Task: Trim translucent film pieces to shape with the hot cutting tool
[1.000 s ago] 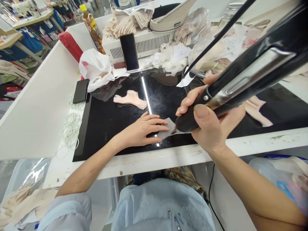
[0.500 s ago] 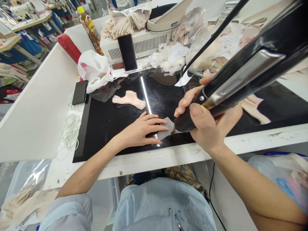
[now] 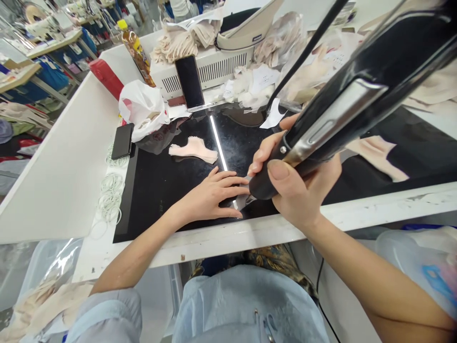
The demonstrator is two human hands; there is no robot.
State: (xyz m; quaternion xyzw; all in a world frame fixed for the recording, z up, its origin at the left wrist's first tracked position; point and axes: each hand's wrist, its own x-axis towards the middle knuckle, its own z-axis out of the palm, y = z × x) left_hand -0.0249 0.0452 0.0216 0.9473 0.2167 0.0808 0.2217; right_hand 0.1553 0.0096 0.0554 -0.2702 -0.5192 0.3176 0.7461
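Note:
My left hand (image 3: 210, 195) lies flat, fingers spread, on the black glossy board (image 3: 150, 200). Its fingertips rest on a small grey translucent piece (image 3: 243, 199), mostly covered by the hand and the tool. My right hand (image 3: 300, 186) is wrapped round a thick black handheld tool (image 3: 332, 114) with a metal lever on its side. The tool slants down to the left, its thin tip close to my left fingertips at the grey piece. Beyond my left hand lies a stack of pale pink fabric pieces (image 3: 193, 149). More pink fabric (image 3: 378, 155) lies right of my right hand.
A phone (image 3: 189, 81) leans upright on a white vented box (image 3: 224, 64). At the left are a white plastic bag (image 3: 143, 109), a black phone-like slab (image 3: 122, 141), and pale rings (image 3: 110, 195). A black cord (image 3: 303, 57) crosses behind the tool.
My right hand has moved the tool a little left, bringing its tip nearer my left fingertips. Less of the grey piece shows. My left hand stays flat; the whole view has shifted slightly.

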